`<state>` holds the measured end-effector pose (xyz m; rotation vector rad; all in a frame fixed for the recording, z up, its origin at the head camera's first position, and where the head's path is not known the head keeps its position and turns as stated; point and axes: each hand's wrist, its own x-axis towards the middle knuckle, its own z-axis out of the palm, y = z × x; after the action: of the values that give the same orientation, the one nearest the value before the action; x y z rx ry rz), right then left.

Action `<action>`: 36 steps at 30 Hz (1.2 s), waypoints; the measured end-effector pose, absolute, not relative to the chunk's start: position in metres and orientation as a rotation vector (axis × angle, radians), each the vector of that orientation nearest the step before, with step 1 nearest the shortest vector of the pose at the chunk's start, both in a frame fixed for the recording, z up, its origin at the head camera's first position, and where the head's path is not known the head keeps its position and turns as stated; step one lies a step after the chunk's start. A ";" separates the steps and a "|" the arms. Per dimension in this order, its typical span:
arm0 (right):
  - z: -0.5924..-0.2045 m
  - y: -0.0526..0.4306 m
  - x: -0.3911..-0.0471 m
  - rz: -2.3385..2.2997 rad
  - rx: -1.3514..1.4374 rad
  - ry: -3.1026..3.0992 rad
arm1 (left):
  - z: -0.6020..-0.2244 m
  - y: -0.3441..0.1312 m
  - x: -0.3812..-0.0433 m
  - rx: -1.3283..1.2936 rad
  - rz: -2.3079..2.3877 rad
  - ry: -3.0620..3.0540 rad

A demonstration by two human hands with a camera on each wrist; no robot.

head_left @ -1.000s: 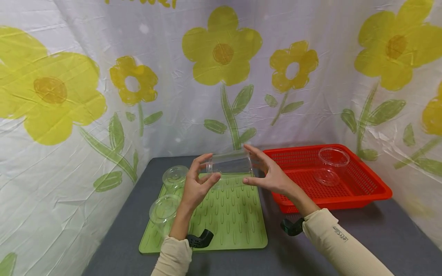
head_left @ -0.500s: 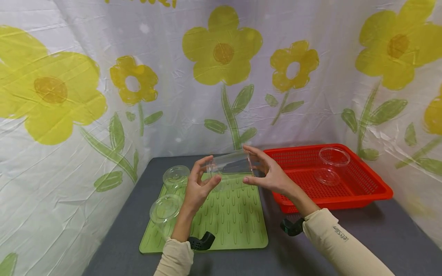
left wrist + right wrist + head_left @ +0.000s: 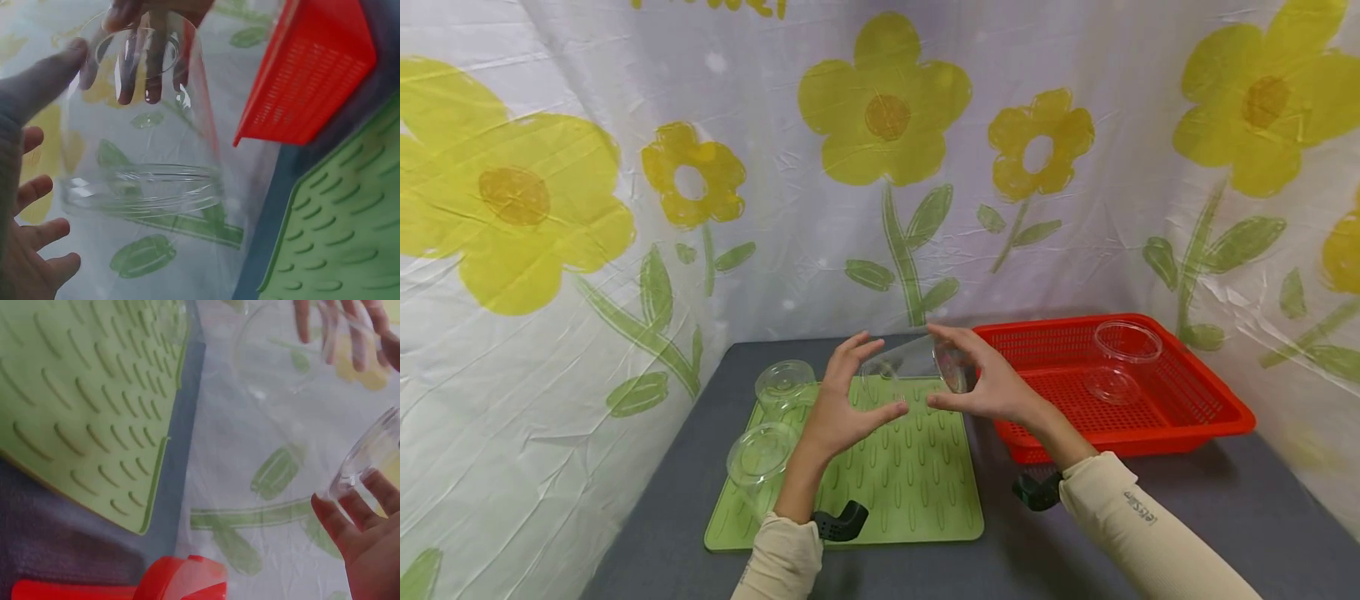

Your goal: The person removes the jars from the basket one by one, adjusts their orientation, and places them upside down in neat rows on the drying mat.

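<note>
In the head view a clear plastic cup [image 3: 910, 362] lies tilted on its side in the air above a green ridged mat [image 3: 917, 492]. My right hand [image 3: 992, 379] holds its right end between thumb and fingers. Around the left end, my left hand [image 3: 842, 408] is spread with thumb and fingers apart. The left wrist view shows the cup's ridged rim [image 3: 140, 190], with the left fingers [image 3: 40, 234] beside it, off its wall. The left thumb overlaps the cup's outline there; contact is hard to tell.
Two more clear cups, one at the back [image 3: 784, 385] and one nearer [image 3: 762, 457], stand along the mat's left side. A red perforated basket [image 3: 1195, 427] on the right holds another clear cup [image 3: 1123, 367]. A flower-printed sheet [image 3: 797, 275] hangs behind the dark tabletop [image 3: 662, 508].
My left hand has opened wider and its thumb has moved right. The cup has turned and tilted, so its right end now shows as an oval. The right hand stays nearly in place.
</note>
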<state>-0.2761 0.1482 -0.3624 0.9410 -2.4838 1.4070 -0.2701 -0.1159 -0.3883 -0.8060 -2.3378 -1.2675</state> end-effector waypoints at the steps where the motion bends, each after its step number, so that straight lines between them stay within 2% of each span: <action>1: -0.363 0.147 -0.276 1.352 0.949 -2.494 | -0.388 -0.115 -0.270 -0.814 -1.214 -2.359; 10: -0.366 0.145 -0.276 1.092 1.007 -2.528 | -0.386 -0.105 -0.268 -0.867 -0.923 -2.516; 36: -0.357 0.137 -0.270 0.975 1.093 -2.521 | -0.394 -0.099 -0.267 -0.878 -0.796 -2.487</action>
<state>-0.2697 0.1370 -0.3574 1.0934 -2.5207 0.9754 -0.2667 -0.0992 -0.3941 -0.8784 -2.4871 -0.7958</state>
